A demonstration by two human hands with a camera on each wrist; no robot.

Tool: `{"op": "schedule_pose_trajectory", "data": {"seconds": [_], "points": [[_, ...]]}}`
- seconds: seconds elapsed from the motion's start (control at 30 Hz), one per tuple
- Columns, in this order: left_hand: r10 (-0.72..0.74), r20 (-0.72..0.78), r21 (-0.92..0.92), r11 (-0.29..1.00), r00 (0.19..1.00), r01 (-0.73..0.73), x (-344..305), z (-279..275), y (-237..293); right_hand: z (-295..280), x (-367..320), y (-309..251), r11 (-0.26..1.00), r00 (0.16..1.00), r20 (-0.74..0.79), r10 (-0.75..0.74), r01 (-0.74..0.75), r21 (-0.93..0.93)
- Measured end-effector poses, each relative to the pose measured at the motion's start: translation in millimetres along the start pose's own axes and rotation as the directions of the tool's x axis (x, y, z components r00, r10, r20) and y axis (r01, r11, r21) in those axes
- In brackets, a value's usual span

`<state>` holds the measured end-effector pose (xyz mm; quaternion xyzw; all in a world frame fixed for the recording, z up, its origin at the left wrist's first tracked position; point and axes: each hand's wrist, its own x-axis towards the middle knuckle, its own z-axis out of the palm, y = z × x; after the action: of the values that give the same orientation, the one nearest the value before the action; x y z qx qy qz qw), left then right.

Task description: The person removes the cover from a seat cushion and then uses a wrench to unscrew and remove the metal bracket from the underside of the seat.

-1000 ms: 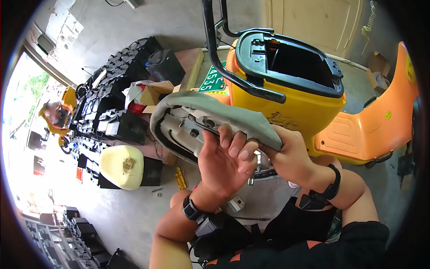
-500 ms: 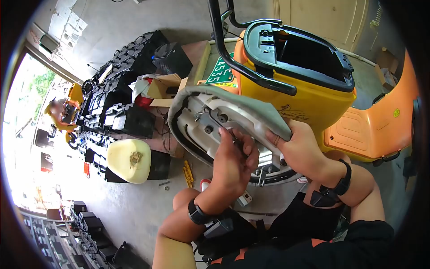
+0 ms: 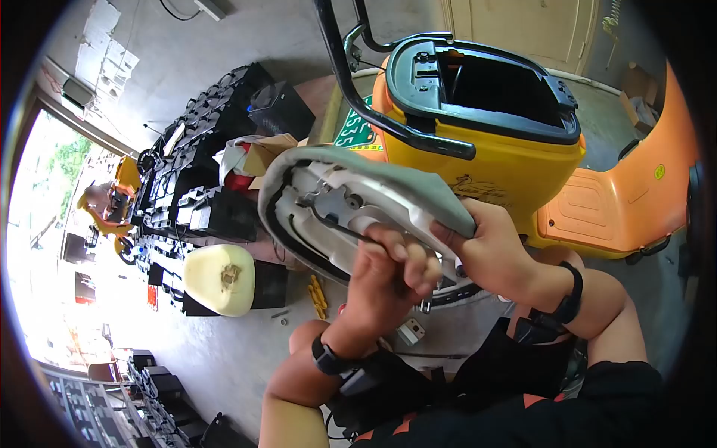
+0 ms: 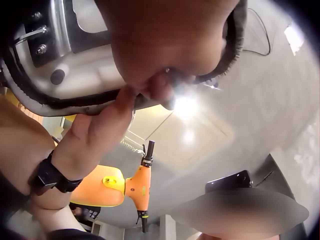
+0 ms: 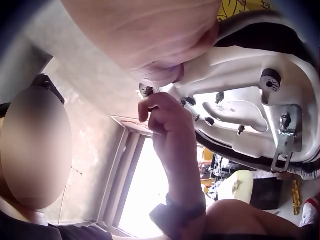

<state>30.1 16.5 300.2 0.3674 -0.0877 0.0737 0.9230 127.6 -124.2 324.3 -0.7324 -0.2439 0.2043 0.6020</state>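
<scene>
An upturned scooter seat [image 3: 426,190] with a grey cover shows its white underside, with metal brackets and dark rubber stoppers, in the head view. My right hand [image 3: 497,246] grips its near right edge, thumb over the underside. My left hand [image 3: 388,276] is raised over the middle of the underside, fingers curled round a slim dark rod-like tool [image 3: 343,230] that reaches toward a bracket; its kind cannot be told. In the right wrist view a metal latch loop [image 5: 282,159] juts from the seat's far end.
A yellow scooter body [image 3: 485,175] with an open seat compartment stands ahead, its black rail [image 3: 403,134] close beyond the seat. Black battery cases [image 3: 224,213] line the left. A bare foam cushion [image 3: 220,280] and a yellow tool [image 3: 317,296] lie at left.
My left hand dipped its fingers toward the underside of the seat, then drew back with the slim tool showing again. My right hand keeps its grip; the seat has tilted slightly.
</scene>
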Motion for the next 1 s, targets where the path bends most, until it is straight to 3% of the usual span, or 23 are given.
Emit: {"op": "schedule_pose_trajectory", "data": {"seconds": [0.1,0.13,0.17,0.23,0.3,0.4,0.43,0.47,0.5,0.57,0.63,0.7,0.77,0.9,1.0], "points": [[-0.001,0.029,0.056,0.998,1.000,0.000,-4.3,8.9,-0.2,1.2,5.2,3.1,0.999,0.999,-0.025,0.021,-0.022,-0.032],[0.067,-0.111,0.193,0.980,0.992,-0.045,-1.6,17.0,0.0,0.2,5.9,2.1,0.998,0.999,-0.002,0.037,-0.037,-0.046],[0.068,-0.111,0.195,0.980,0.992,-0.045,1.2,13.9,2.3,0.4,6.2,3.0,0.998,0.999,-0.002,0.036,-0.036,-0.044],[0.321,-0.301,0.589,0.803,0.898,-0.090,9.5,3.5,10.4,0.7,6.5,5.5,0.993,1.000,0.002,0.024,-0.024,-0.114],[0.309,-0.440,0.622,0.782,0.843,0.038,17.4,-2.1,30.1,-1.2,4.8,4.7,0.991,1.000,-0.006,-0.014,0.013,-0.134],[0.136,-0.538,0.417,0.901,0.832,0.122,15.7,-14.7,54.4,-11.0,4.4,-3.0,0.990,1.000,-0.020,-0.020,0.016,-0.141],[0.137,-0.535,0.419,0.900,0.833,0.121,13.8,-16.3,57.0,-15.0,4.3,-3.7,0.990,1.000,-0.018,0.023,-0.025,-0.136],[0.164,-0.532,0.487,0.862,0.831,0.142,11.5,-18.8,58.3,-15.3,5.5,3.7,0.991,0.995,-0.072,-0.073,0.064,-0.119],[0.188,-0.528,0.550,0.819,0.828,0.165,8.6,-21.9,58.2,-17.6,5.1,2.3,0.991,0.995,-0.076,-0.068,0.059,-0.118],[0.218,-0.480,0.624,0.766,0.850,0.157,1.8,-36.9,53.6,-23.4,4.6,-4.5,0.999,0.995,-0.090,0.047,-0.049,-0.020],[0.365,-0.273,0.943,0.286,0.890,0.172,-1.3,-51.3,50.6,-22.3,5.0,-5.7,0.998,0.993,-0.109,0.045,-0.040,0.048],[0.349,-0.340,0.910,0.357,0.873,0.212,-0.9,-54.1,53.5,-23.3,3.9,-7.2,0.999,0.994,-0.107,0.018,-0.023,-0.044],[0.305,-0.429,0.894,0.276,0.850,0.352,3.1,-55.9,58.9,-22.7,2.3,-11.1,0.996,0.993,-0.110,-0.039,0.029,-0.088],[0.307,-0.453,0.885,0.266,0.837,0.382,6.8,-59.3,59.6,-23.5,0.4,-13.2,0.998,0.995,-0.097,-0.006,0.000,-0.067],[0.312,-0.457,0.889,0.189,0.833,0.417,7.9,-56.0,57.6,-24.1,-1.9,-14.9,0.999,0.995,-0.096,-0.021,0.018,-0.027]]}}
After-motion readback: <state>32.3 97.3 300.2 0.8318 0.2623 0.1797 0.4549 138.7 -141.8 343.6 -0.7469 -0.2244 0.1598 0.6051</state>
